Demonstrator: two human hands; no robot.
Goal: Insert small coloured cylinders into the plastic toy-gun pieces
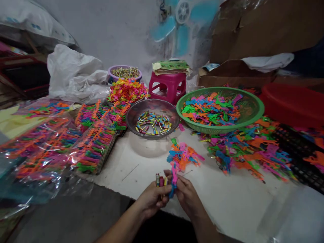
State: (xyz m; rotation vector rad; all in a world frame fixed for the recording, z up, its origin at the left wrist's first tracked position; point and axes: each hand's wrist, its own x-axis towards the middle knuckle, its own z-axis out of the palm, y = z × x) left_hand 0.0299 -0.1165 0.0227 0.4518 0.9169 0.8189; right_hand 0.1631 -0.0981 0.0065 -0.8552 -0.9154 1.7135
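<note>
My left hand [152,199] is closed around a few small coloured capsules [160,181] that stick up from its fingers. My right hand [186,195] grips a small pink and blue plastic toy piece [173,179], held upright between both hands near the front edge of the white sheet [227,202]. Just beyond my hands lies a small heap of orange, pink and blue toy pieces [184,155].
A clear bowl of capsules [153,118] sits ahead, a green basket of toy pieces [219,108] at right, and a loose pile [250,146] beside it. Bagged rows of toys [53,141] lie left. A pink stool [167,87], purple bowl [124,72] and cardboard boxes [253,37] stand behind.
</note>
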